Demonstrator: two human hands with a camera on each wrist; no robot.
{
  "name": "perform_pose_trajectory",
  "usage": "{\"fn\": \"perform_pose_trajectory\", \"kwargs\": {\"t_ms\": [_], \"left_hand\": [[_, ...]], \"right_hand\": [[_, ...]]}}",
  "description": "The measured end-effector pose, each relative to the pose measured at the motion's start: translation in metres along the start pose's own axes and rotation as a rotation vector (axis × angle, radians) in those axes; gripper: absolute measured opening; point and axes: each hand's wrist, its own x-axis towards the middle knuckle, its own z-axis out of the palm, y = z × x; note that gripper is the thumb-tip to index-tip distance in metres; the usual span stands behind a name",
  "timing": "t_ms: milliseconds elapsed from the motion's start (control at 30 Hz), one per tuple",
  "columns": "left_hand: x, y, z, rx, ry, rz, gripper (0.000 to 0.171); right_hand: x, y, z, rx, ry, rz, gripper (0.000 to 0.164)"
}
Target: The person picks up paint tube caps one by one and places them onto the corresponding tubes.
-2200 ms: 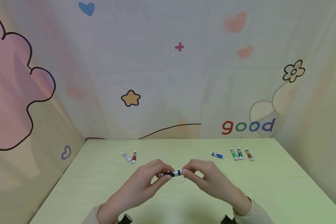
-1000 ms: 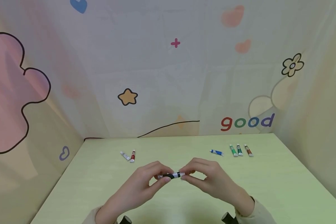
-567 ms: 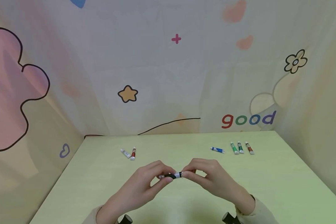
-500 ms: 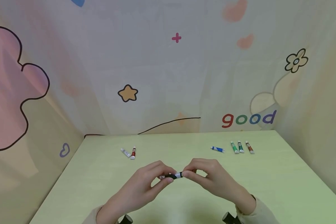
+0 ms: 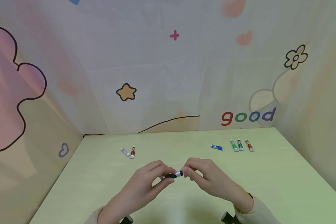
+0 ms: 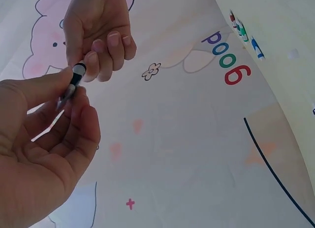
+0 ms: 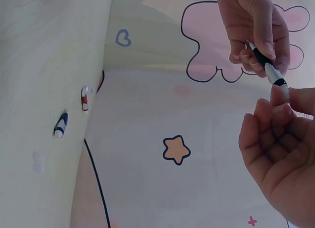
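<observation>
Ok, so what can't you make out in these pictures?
Head view: the middle of the black-and-silver tube, partly covered by the left hand.
Head view: that tube's right end, hidden by fingertips of the right hand.
Head view: any lettering on the red tube and blue tube, too small to read.
Head view: most of the blue heart, cut off by the top edge.

Holding a tube (image 5: 175,175) up between left hand (image 5: 147,183) and right hand (image 5: 208,178), over the tabletop (image 5: 263,189); facing two tubes (image 5: 132,152) lying side by side at back left, a lone tube (image 5: 217,147) at back right, three neighbouring tubes (image 5: 240,145) farther right, and a backdrop (image 5: 151,59) behind the tabletop.
</observation>
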Motion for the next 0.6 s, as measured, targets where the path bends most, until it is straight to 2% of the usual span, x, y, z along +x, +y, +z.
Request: {"fn": "perform_pose_trajectory", "kwargs": {"t_ms": [67,133,233,300,400,600], "left_hand": [[0.0003,-0.0006,-0.0005,-0.007,-0.002,-0.057,0.020],[0.0002,-0.0014,-0.0011,-0.043,-0.028,-0.145,0.017],[0.0003,-0.0022,-0.0023,-0.132,-0.087,-0.288,0.014],[0.0004,-0.0027,-0.0028,-0.188,-0.118,-0.356,0.015],[0.0007,-0.0030,-0.0034,-0.229,-0.128,-0.418,0.017],[0.0007,-0.0033,-0.0041,-0.235,-0.103,-0.453,0.014]], "right_hand": [[-0.0001,-0.0008,0.0004,-0.015,0.026,-0.004,0.019],[-0.0003,-0.0013,0.0001,-0.038,0.066,-0.025,0.019],[-0.0003,-0.0009,0.0004,-0.099,0.122,-0.099,0.011],[0.0003,-0.0002,0.0012,-0.147,0.144,-0.150,0.008],[0.0017,0.0009,0.0032,-0.200,0.159,-0.216,0.015],[0.0034,0.0019,0.0073,-0.215,0.153,-0.241,0.017]]}}
